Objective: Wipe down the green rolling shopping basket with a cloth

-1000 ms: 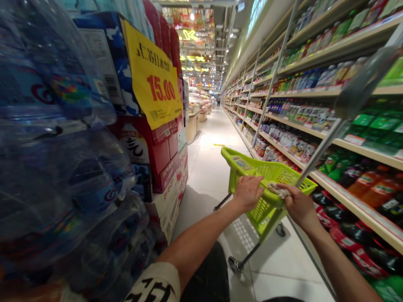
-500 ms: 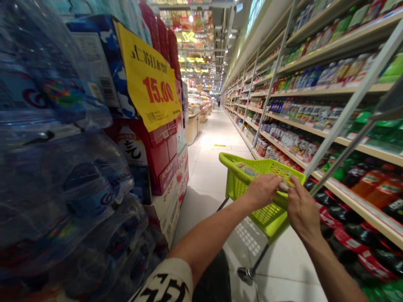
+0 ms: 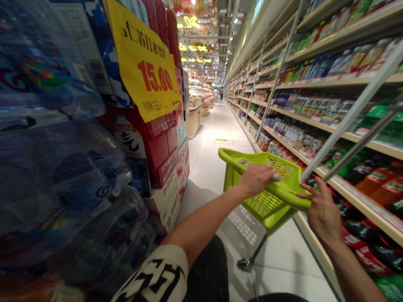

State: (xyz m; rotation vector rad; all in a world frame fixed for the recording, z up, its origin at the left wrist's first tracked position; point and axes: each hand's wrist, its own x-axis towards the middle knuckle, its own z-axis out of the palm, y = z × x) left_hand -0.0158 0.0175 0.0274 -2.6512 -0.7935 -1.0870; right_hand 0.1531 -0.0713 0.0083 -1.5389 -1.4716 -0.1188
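Observation:
A lime-green plastic shopping basket (image 3: pixel 261 205) on a wheeled frame stands in front of me. My left hand (image 3: pixel 256 180) lies over its far rim, fingertips pressed on a small crumpled white scrap (image 3: pixel 277 176), possibly tissue. My right hand (image 3: pixel 323 214) hangs at the basket's right corner with its fingers spread, holding nothing. Its fingertips are close to the rim, and I cannot tell whether they touch it. Two long silver rods (image 3: pixel 355 121) rise from the basket towards the upper right.
Shrink-wrapped packs of bottled water (image 3: pixel 56 167) and red cartons (image 3: pixel 160 147) stack up on the left, under a yellow 15.00 price sign (image 3: pixel 143 58). Shelves of bottled drinks (image 3: pixel 317 113) line the right. A tiled aisle floor (image 3: pixel 208 167) runs ahead between them.
My right hand has drawn away from the left hand, rightwards and down, and its fingers have spread. My left hand stays at the rim with the white scrap.

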